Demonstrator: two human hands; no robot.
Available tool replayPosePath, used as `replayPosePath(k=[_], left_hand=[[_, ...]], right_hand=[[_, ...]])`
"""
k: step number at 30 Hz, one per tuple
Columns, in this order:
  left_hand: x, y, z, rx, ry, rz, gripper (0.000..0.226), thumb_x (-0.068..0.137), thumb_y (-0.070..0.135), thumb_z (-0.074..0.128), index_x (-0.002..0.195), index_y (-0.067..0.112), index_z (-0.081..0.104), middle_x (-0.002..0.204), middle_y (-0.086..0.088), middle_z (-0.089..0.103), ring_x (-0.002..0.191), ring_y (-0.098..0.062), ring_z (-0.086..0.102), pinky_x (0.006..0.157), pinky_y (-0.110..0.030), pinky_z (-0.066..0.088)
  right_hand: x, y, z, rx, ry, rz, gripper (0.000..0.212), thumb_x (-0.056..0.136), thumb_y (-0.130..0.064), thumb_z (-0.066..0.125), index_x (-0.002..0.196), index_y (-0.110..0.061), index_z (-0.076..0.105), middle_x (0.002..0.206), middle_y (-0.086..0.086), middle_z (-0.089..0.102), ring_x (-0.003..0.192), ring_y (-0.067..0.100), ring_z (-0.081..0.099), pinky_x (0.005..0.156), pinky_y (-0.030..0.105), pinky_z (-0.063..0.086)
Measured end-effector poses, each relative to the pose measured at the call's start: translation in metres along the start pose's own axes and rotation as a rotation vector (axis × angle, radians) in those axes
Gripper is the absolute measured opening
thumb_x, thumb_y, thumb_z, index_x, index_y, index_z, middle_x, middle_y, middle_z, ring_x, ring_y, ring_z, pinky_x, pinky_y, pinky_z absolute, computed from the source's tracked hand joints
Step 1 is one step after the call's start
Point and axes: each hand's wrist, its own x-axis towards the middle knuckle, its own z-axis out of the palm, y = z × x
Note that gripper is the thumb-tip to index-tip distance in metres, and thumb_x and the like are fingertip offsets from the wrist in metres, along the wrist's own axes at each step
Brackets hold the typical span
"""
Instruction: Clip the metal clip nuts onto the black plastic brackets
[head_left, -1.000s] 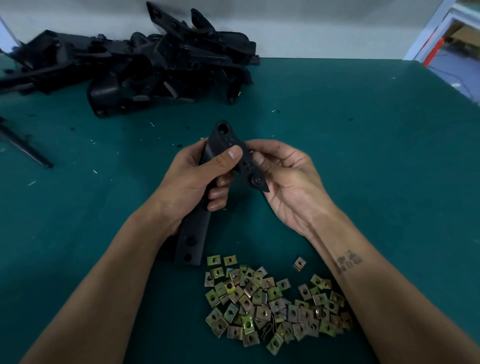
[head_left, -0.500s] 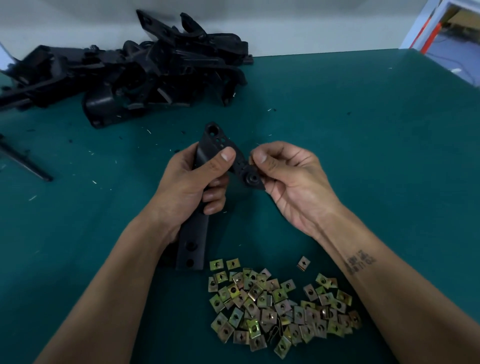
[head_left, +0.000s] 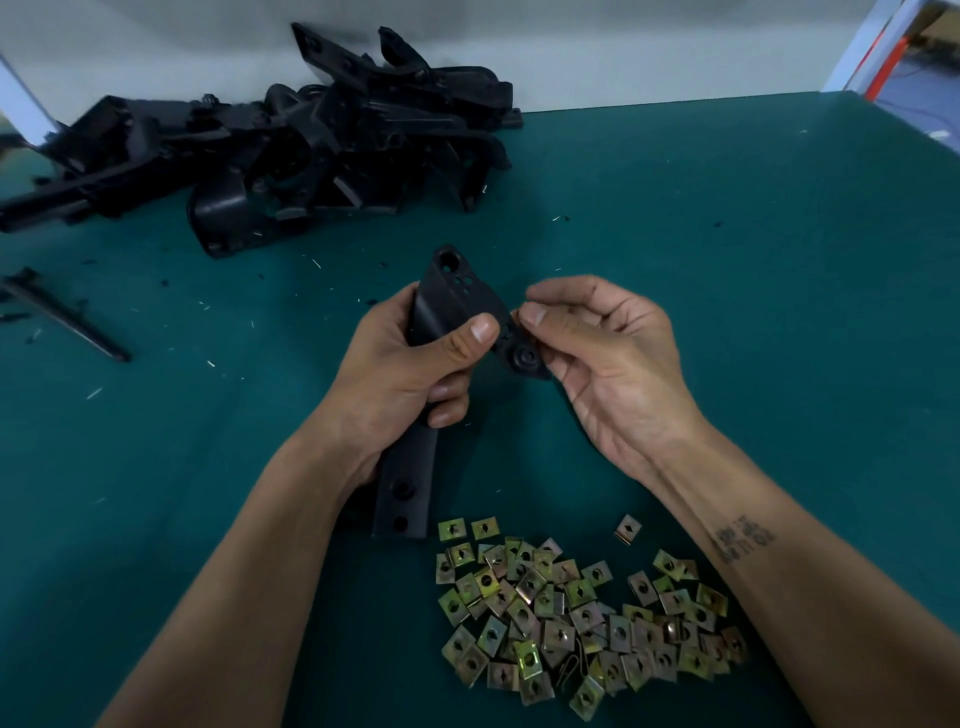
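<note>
A long black plastic bracket (head_left: 451, 297) stands tilted above the green table, its lower end near the table at the bottom. My left hand (head_left: 405, 374) grips its middle, thumb across the front. My right hand (head_left: 613, 364) pinches thumb and forefinger at the edge of the bracket's short side arm, just above its round boss (head_left: 527, 358). A small tan piece, seemingly a metal clip nut (head_left: 515, 315), shows between those fingertips and is mostly hidden. A heap of brass-coloured clip nuts (head_left: 571, 613) lies in front of me between my forearms.
A pile of black plastic brackets (head_left: 311, 145) lies at the back left against the wall. A thin black rod (head_left: 67, 317) lies at the left. One loose clip nut (head_left: 627, 529) sits apart from the heap. The green table (head_left: 753, 270) stretches to the right.
My right thumb and forefinger have shifted up from the round boss to the edge of the bracket's side arm. The left hand keeps its grip.
</note>
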Motion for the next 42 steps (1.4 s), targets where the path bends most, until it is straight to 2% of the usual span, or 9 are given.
replayPosePath(k=[12, 18, 23, 28, 33, 35, 37, 40, 42], left_hand=[[-0.002, 0.0, 0.001, 0.026, 0.003, 0.022, 0.019, 0.09, 0.021, 0.066, 0.092, 0.011, 0.05, 0.063, 0.008, 0.047, 0.046, -0.009, 0.031, 0.04, -0.02, 0.032], [-0.001, -0.001, 0.002, 0.047, 0.015, 0.019, 0.024, 0.088, 0.021, 0.066, 0.096, 0.007, 0.048, 0.065, 0.005, 0.046, 0.046, -0.009, 0.03, 0.041, -0.021, 0.032], [-0.002, -0.001, 0.0, 0.066, 0.017, 0.026, 0.025, 0.09, 0.022, 0.065, 0.098, 0.005, 0.049, 0.066, 0.003, 0.047, 0.046, -0.009, 0.03, 0.041, -0.021, 0.033], [-0.003, -0.001, -0.002, 0.058, -0.066, 0.003, 0.017, 0.091, 0.02, 0.063, 0.096, 0.008, 0.051, 0.064, 0.009, 0.051, 0.046, -0.008, 0.029, 0.04, -0.02, 0.033], [-0.004, 0.001, -0.004, 0.028, -0.037, -0.014, 0.02, 0.093, 0.02, 0.066, 0.094, 0.009, 0.05, 0.064, 0.004, 0.042, 0.047, -0.009, 0.027, 0.04, -0.02, 0.031], [-0.003, 0.002, -0.003, 0.036, -0.005, -0.003, 0.019, 0.093, 0.021, 0.065, 0.09, 0.011, 0.049, 0.063, 0.005, 0.038, 0.049, -0.009, 0.026, 0.04, -0.02, 0.029], [-0.002, 0.001, -0.002, 0.027, -0.022, -0.014, 0.019, 0.093, 0.021, 0.064, 0.088, 0.012, 0.048, 0.062, 0.006, 0.037, 0.05, -0.01, 0.025, 0.04, -0.021, 0.028], [-0.001, 0.0, -0.003, -0.011, -0.059, -0.046, 0.024, 0.095, 0.022, 0.066, 0.084, 0.015, 0.045, 0.063, 0.004, 0.033, 0.05, -0.011, 0.026, 0.041, -0.022, 0.029], [0.0, 0.0, -0.005, -0.027, -0.058, -0.061, 0.024, 0.094, 0.023, 0.066, 0.082, 0.016, 0.046, 0.065, 0.002, 0.031, 0.051, -0.012, 0.027, 0.041, -0.022, 0.03]], right_hand=[[-0.005, -0.002, 0.006, 0.03, -0.032, 0.031, 0.015, 0.091, 0.008, 0.062, 0.079, -0.001, 0.064, 0.082, 0.015, 0.071, 0.079, 0.02, 0.067, 0.08, 0.034, 0.055], [-0.008, -0.006, 0.013, 0.04, -0.041, 0.071, 0.019, 0.089, -0.017, 0.057, 0.081, 0.0, 0.063, 0.081, 0.01, 0.068, 0.08, 0.02, 0.063, 0.075, 0.034, 0.052], [-0.011, -0.008, 0.015, 0.04, -0.039, 0.087, 0.028, 0.09, -0.025, 0.058, 0.08, 0.0, 0.063, 0.092, 0.019, 0.064, 0.093, 0.033, 0.057, 0.076, 0.039, 0.052], [-0.013, -0.01, 0.014, 0.026, -0.151, 0.134, 0.038, 0.096, -0.033, 0.052, 0.072, -0.01, 0.07, 0.091, 0.012, 0.067, 0.089, 0.025, 0.062, 0.081, 0.04, 0.052], [-0.012, -0.012, 0.006, 0.016, -0.205, 0.157, 0.037, 0.102, -0.031, 0.048, 0.091, -0.004, 0.071, 0.104, 0.014, 0.069, 0.099, 0.026, 0.063, 0.09, 0.045, 0.052], [-0.017, -0.018, -0.004, -0.065, -0.203, 0.172, 0.035, 0.103, -0.027, 0.048, 0.108, 0.0, 0.07, 0.117, 0.017, 0.07, 0.107, 0.029, 0.062, 0.089, 0.041, 0.053], [-0.03, -0.022, -0.018, -0.173, -0.182, 0.174, 0.031, 0.096, -0.018, 0.054, 0.116, 0.0, 0.07, 0.115, 0.017, 0.072, 0.1, 0.028, 0.063, 0.081, 0.031, 0.054], [-0.059, -0.03, -0.041, -0.512, -0.086, 0.037, 0.021, 0.081, -0.016, 0.071, 0.1, -0.01, 0.076, 0.088, 0.005, 0.073, 0.08, 0.017, 0.063, 0.072, 0.028, 0.048], [-0.081, -0.038, -0.054, -0.845, -0.133, -0.064, 0.015, 0.079, -0.023, 0.084, 0.092, -0.02, 0.079, 0.085, -0.001, 0.069, 0.076, 0.013, 0.062, 0.069, 0.024, 0.046]])
